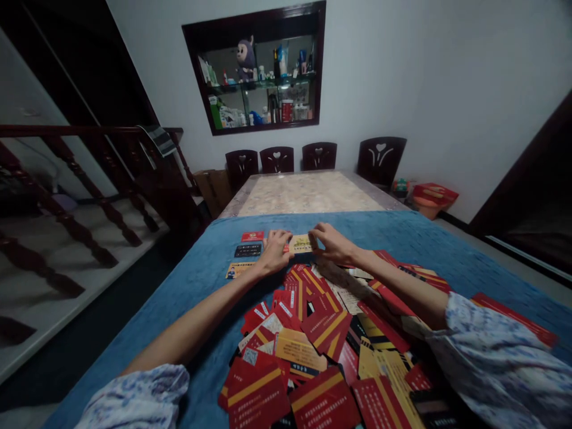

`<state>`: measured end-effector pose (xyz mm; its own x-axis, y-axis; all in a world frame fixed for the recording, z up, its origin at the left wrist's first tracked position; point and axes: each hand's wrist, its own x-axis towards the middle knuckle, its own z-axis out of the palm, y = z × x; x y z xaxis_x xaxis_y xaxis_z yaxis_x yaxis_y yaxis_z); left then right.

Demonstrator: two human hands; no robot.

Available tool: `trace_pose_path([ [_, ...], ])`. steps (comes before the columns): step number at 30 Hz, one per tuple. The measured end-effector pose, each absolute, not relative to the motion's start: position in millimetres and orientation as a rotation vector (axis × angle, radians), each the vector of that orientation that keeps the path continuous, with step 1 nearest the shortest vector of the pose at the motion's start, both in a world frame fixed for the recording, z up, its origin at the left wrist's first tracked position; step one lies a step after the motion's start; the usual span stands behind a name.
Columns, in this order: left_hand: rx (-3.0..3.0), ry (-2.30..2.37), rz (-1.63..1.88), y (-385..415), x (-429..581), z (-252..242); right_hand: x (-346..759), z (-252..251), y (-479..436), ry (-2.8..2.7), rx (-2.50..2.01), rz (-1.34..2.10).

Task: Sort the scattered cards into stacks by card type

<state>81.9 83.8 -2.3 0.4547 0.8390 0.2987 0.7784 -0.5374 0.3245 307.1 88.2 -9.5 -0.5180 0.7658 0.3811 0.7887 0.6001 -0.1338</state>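
Note:
My left hand (275,250) and my right hand (331,243) both pinch the ends of a yellow card (301,243), held just above the blue cloth (179,286) at the far side of a card heap. The heap of red and yellow cards (313,333) lies spread between my forearms, reaching down to the near edge. Three cards lie in a column left of my left hand: a red card (252,236), a dark card (248,251) and a yellow card (238,269).
Beyond the cloth the marble tabletop (308,193) shows bare, with several dark chairs (381,158) along its far end. A wall shelf (261,74) holds bottles and a plush toy. A wooden stair railing (89,179) stands on the left; a red basin (432,198) sits on the floor right.

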Motion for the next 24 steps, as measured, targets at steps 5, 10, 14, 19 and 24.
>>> trace_pose_path([
  [5,2.495,1.495,0.542,108.1,93.3,-1.3,308.8,-12.2,110.5,-2.403,-1.399,-0.073],
  [10,2.491,1.521,0.455,130.9,102.0,-2.3,311.3,-9.3,122.8,-2.438,-1.469,-0.045],
  [14,2.499,1.544,0.382,148.0,109.8,-6.4,313.7,-11.6,135.1,-2.465,-1.559,-0.046],
  [19,2.493,1.565,0.306,166.9,118.0,-12.3,315.5,-17.0,150.9,-2.472,-1.640,-0.078],
  [24,2.509,1.585,0.233,179.3,123.0,-13.7,315.6,-17.5,158.2,-2.480,-1.656,-0.065],
])
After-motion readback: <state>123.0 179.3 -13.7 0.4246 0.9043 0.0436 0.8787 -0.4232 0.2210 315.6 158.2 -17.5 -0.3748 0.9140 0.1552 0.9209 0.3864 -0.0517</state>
